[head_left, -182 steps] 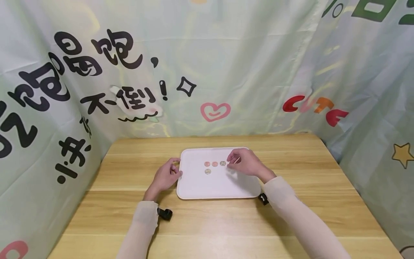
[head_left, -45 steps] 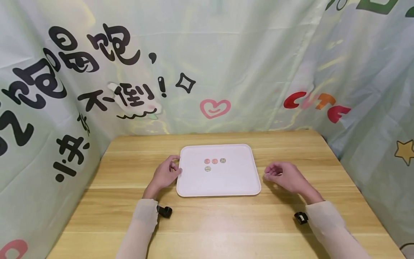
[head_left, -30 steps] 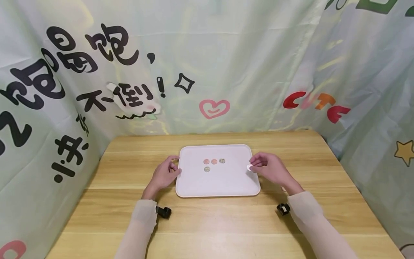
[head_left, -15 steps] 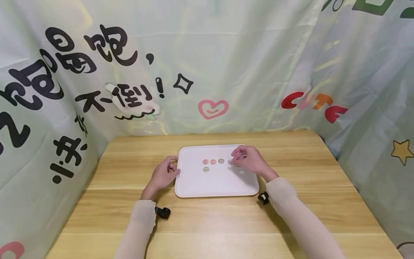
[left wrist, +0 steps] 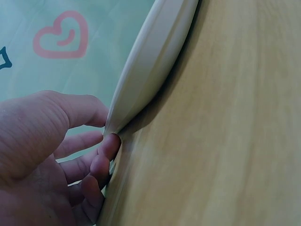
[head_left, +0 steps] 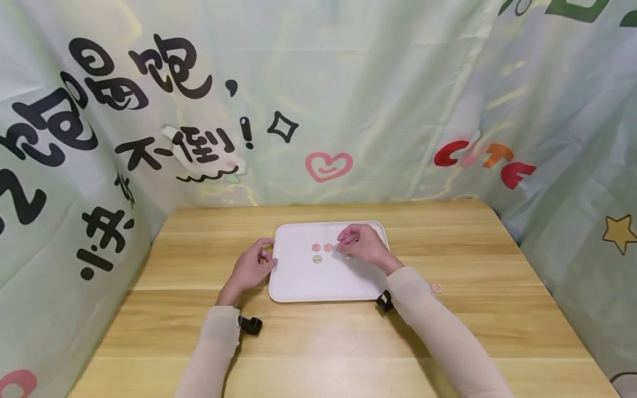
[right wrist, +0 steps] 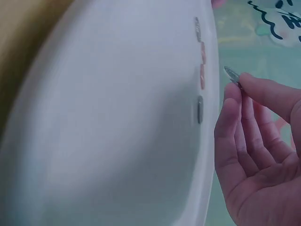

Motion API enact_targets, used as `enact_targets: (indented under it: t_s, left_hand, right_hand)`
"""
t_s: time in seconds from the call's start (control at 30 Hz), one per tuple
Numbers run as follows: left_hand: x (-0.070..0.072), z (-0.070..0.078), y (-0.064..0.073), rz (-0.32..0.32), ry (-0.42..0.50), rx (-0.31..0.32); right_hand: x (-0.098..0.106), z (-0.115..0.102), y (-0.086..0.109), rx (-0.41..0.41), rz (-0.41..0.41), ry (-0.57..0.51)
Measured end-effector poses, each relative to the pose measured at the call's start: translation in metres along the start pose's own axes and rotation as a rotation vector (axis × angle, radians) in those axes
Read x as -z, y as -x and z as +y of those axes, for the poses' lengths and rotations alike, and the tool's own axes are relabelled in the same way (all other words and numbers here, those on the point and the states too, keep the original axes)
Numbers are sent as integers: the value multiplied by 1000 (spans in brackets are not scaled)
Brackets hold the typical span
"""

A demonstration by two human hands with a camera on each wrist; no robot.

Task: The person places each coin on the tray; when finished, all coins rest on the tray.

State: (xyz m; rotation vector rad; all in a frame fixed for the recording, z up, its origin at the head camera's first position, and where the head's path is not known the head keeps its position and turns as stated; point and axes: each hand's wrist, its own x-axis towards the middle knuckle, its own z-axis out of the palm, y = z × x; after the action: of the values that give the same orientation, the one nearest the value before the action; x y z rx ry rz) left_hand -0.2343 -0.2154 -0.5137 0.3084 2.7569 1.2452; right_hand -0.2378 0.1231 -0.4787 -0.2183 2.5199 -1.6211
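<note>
My right hand is over the white tray, pinching a silver coin between thumb and fingertips. In the right wrist view this coin is tilted and apart from the coins on the tray. Two copper coins lie side by side there, and a silver coin sits just in front of the left one. Another silver coin, hidden by my right hand in the head view, lies beside the copper pair. My left hand touches the tray's left rim with thumb and fingertip, its fingers loosely bent.
A copper coin lies on the wooden table, right of the tray and beside my right sleeve. Printed cloth hangs behind the table and along both sides. Each wrist carries a small black camera.
From over the table at the right, my right hand has moved left above the tray, carrying the silver coin. The copper coin on the table has come into view. My left hand stays put.
</note>
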Motion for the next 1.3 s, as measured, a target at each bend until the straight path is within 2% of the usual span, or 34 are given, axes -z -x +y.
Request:
enact_targets:
  t_s: [0.4, 0.7, 1.1, 1.3]
  left_hand:
    - [0, 2, 0, 1, -12, 6]
    - [0, 1, -1, 3, -10, 5]
    - [1, 2, -1, -2, -5, 13]
    - [0, 2, 0, -1, -4, 16]
  right_hand:
    - [-16, -3, -3, -37, 1, 133]
    - [-24, -5, -5, -42, 10, 180]
    - [-19, -8, 0, -65, 2, 253]
    - [-8, -10, 2, -25, 3, 261]
